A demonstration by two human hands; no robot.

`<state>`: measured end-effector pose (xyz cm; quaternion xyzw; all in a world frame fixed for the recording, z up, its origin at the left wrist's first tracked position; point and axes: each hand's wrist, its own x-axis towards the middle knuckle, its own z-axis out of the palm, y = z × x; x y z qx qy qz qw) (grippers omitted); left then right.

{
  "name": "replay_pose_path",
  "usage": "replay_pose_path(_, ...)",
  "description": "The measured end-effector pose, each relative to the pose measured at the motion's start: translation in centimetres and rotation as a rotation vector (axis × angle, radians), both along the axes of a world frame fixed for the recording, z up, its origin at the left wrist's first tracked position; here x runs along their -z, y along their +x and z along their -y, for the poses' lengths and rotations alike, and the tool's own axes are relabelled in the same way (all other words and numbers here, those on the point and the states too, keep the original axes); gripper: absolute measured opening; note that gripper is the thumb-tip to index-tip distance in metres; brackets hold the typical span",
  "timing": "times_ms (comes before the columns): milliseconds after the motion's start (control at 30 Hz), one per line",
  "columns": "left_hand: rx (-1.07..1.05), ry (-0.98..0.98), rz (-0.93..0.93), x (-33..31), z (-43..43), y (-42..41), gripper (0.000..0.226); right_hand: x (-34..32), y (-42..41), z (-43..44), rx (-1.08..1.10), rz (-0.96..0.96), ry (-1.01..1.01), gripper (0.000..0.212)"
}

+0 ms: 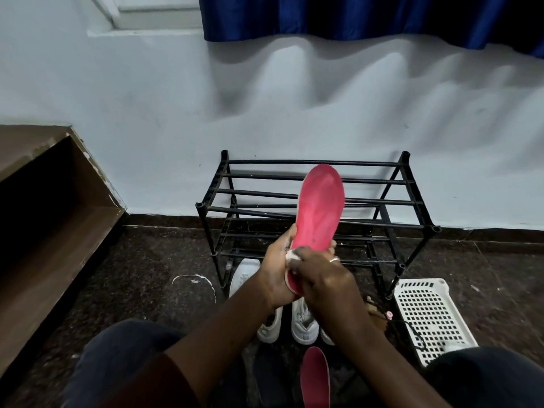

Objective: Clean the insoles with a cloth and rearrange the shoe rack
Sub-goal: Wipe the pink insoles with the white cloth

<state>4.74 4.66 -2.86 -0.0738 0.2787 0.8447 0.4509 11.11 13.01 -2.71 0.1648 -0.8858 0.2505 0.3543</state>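
Held insole: the long pink-red foam insole point(319, 207) stands nearly upright in the middle of the frame, toe end up, in front of the rack.
Left hand: the left hand point(276, 269) is clamped round the heel end of that insole from the left side.
Right hand: the right hand point(326, 278), with a ring on one finger, has its fingers curled over a small white cloth point(293, 256) and presses it against the insole's lower part.
Shoe rack: the black metal bar shoe rack point(224, 163) stands against the pale wall, centre frame.
Second insole: another pink-red insole point(315, 378) lies at the bottom edge, between the person's knees.
Shoes: white sneakers point(304, 322) sit on the dark speckled floor under the hands.
Basket: a white perforated plastic basket point(426, 316) lies at lower right, beside the rack.
Lace: a white shoelace point(194, 279) lies loose on the floor, left of the rack.
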Motion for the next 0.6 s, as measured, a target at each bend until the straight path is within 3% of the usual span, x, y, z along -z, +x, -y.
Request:
replay_pose_path(167, -0.110, 0.042, 0.000, -0.2, 1.1, -1.3, 0.063, 0.6, 0.7, -0.1, -0.080, -0.024, 0.046, 0.028)
replay_pose_path(367, -0.032, 0.030, -0.001, -0.3, 0.1, -0.6, 0.056, -0.5, -1.6, -1.2, 0.125, 0.060, 0.097, 0.018)
replay_pose_path(533, -0.094, 0.037, -0.029, -1.0, 0.8, -1.0, 0.058, -1.2, -0.4, 0.6, 0.132, 0.192, -0.025, 0.029)
replay_pose_path(600, -0.163, 0.058, -0.011, -1.0, 1.6, -1.5, 0.058, -0.8, 1.2, 2.0, 0.080, 0.212, 0.034, 0.039)
